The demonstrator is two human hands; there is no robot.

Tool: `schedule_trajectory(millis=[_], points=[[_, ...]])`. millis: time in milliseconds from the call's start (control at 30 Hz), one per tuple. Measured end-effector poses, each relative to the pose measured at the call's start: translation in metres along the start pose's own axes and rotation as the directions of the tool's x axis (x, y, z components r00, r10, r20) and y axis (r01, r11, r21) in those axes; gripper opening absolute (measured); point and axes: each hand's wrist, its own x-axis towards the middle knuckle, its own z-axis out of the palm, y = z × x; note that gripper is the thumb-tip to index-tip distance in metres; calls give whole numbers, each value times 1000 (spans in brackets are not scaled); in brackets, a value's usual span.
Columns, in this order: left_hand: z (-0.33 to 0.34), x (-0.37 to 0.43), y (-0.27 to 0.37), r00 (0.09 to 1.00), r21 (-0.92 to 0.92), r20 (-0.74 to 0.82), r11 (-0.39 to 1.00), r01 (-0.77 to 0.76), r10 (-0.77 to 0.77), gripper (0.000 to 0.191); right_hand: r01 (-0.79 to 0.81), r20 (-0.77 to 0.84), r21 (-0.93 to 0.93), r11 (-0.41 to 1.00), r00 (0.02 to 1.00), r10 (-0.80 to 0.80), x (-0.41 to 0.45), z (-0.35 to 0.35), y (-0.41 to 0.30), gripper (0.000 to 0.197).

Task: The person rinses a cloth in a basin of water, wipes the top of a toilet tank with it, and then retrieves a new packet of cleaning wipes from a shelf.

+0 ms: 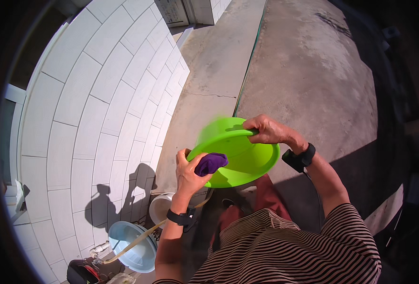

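A bright green plastic basin point(254, 159) is held up in front of me, tilted so that I look into its inside. My right hand point(268, 129) grips the rim at the far right side. At the left side of the rim is my left hand point(189, 172), which also holds a bunched purple cloth point(211, 164) against the basin. Part of the left fingers is hidden behind the basin wall. The basin's outer far side looks blurred. Each wrist wears a black strapped device.
White wall tiles point(99, 96) rise on my left. Below them are a light blue basin point(133, 248), a white bucket point(159, 207), a yellowish hose point(135, 243), a pipe tap point(99, 250) and a black bag point(81, 272). A thin green hose point(251, 64) runs along the concrete ground point(301, 81).
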Motion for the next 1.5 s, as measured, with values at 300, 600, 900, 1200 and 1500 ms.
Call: schedule_trajectory(millis=[300, 600, 900, 1200, 1500], points=[[114, 111, 94, 986, 2, -168, 1000, -22, 22, 40, -157, -693, -132, 979, 720, 22, -77, -82, 53, 46], [159, 227, 157, 985, 47, -154, 996, -74, 80, 57, 206, -604, 649, 732, 724, 332, -37, -126, 72, 44], [163, 354, 143, 971, -262, -203, 949, -178, 126, 44, 57, -610, 641, 766, 642, 463, -4, -246, 105, 27], [203, 510, 132, 990, -694, -139, 712, -110, 18, 40, 537, -772, 636, 554, 441, 458, 2, -358, 178, 28], [270, 605, 157, 1000, -694, 12, 720, 3, 7, 46, -102, -874, -283, 954, 437, -213, 118, -463, 234, 24]])
